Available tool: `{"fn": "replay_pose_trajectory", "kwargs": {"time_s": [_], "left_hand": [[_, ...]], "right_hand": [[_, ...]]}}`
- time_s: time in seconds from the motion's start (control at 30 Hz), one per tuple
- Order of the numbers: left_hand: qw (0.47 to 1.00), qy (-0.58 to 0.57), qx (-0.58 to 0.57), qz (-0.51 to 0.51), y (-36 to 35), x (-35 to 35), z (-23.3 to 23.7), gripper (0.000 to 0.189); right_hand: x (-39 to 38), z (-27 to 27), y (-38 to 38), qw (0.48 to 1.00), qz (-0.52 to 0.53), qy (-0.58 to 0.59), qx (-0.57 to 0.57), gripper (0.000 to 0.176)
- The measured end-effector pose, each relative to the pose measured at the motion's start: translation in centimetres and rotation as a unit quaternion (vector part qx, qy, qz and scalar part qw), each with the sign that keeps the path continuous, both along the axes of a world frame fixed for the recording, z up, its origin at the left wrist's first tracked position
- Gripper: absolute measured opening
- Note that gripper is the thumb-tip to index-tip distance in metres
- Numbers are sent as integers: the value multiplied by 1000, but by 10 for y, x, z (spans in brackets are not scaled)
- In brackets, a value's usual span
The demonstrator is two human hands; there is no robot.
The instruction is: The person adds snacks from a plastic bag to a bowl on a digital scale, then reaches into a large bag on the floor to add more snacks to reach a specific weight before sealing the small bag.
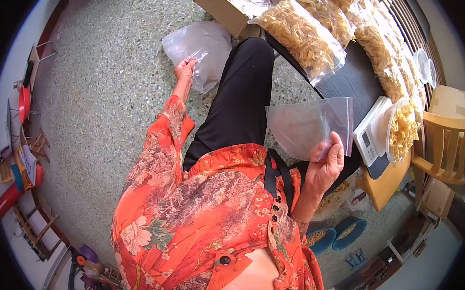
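Observation:
My left hand [186, 69] pinches the edge of a crumpled clear plastic bag [208, 48], out to the left of my knee. In my right hand [326, 164] is a flat zip-top bag [311, 125], held between thumb and fingers over my lap; nothing shows inside it. Just right of that bag, a white scale [370, 133] stands on the dark table [352, 80]. On the scale is a clear container of yellowish dried pieces [403, 129]. Filled bags of similar pieces [302, 36] lie along the table.
A cardboard box [223, 10] with clear plastic in it is at the top. A wooden chair [445, 149] stands at the right. Blue basins [349, 234] holding pale pieces are on the floor lower right, near a small blue stool [356, 258].

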State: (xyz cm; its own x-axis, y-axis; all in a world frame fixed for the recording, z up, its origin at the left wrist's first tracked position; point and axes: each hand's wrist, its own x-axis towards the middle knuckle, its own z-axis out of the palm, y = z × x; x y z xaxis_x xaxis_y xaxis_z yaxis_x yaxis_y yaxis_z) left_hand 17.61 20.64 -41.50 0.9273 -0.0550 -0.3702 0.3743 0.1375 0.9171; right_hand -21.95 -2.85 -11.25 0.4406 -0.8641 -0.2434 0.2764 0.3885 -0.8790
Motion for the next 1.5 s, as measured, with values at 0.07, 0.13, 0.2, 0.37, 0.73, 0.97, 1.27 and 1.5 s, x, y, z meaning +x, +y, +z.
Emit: {"fn": "replay_pose_trajectory", "kwargs": {"time_s": [0.07,0.13,0.2,0.37,0.73,0.97,1.27,1.5], "left_hand": [[997,77,5,-15,8,7,-7,31],[994,103,-22,42,7,5,-14,44],[983,142,-73,91,13,8,-33,72],[986,164,-23,-9,24,3,-48,67],[985,118,34,123,42,14,-57,43],[975,-169,-71,-123,-40,-45,181,11],[717,-551,19,-427,-118,-190,349,27],[591,-694,155,-380,-156,-227,349,23]], "right_hand": [[1,0,0,1000,18,-8,4,30],[1,5,3,1000,22,-3,0,30],[0,6,4,1000,27,4,-3,30],[-1,9,5,1000,23,18,5,29],[2,7,9,999,34,24,-14,24],[4,-3,3,988,49,85,-115,12],[2,-8,4,990,76,49,-112,11],[-7,-17,-1,985,51,16,-162,10]]}}
